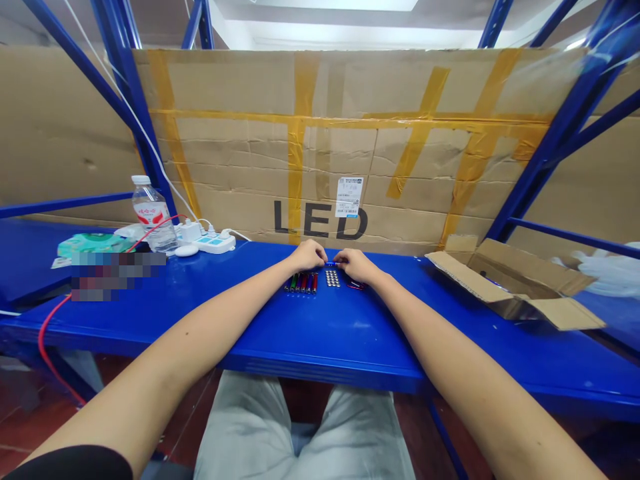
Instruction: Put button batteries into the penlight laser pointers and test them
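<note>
My left hand [309, 255] is closed in a pinch at the left end of a small shiny blue tube [331, 264]. From the other side, my right hand [357, 265] pinches the tube's right end, so it lies level between my fingertips, just above the table. Below my left hand stands a row of several slim metallic tubes [303, 283] in red, green and darker colours. Small round silvery pieces like button cells [332, 279] are laid out in a grid under the blue tube. A dark and red item [355, 285] is partly hidden by my right hand.
An opened cardboard box [515, 277] sits on the blue table [320, 340] to the right. At the left are a water bottle [153, 217], a white power strip [216, 242], a green packet [90, 245] and a red cable [47, 333]. A big cardboard panel [240, 167] closes off the back.
</note>
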The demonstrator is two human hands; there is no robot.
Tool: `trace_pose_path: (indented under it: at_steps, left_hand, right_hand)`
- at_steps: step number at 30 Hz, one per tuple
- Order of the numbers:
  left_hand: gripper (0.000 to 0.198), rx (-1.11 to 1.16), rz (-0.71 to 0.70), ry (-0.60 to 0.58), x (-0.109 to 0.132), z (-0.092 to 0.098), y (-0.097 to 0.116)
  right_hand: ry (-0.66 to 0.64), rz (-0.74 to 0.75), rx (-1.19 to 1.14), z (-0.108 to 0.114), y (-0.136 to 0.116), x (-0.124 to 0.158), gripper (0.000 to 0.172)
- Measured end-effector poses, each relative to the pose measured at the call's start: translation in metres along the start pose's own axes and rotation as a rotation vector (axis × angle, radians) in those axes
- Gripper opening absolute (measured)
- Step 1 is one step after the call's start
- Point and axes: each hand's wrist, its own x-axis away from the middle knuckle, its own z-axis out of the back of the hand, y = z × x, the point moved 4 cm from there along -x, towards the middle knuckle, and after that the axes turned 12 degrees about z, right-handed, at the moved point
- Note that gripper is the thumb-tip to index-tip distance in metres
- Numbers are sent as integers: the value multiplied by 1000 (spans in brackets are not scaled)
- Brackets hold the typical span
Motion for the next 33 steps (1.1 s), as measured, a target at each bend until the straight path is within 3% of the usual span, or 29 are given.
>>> trace_pose_path:
  at_steps: [11,27,33]
  left_hand:
    - [22,-46,29,-79,-4,-4,-3]
    - [26,-22,10,-118,-7,-7,-7]
    - [28,4,14,-156,-6,-7,-6]
  right_hand:
    - [-81,-36,-25,0,-7,3,25]
    - [-10,-24,-49,-1,-5,0,29]
    - [12,-46,-113,-2,-3,0,22]
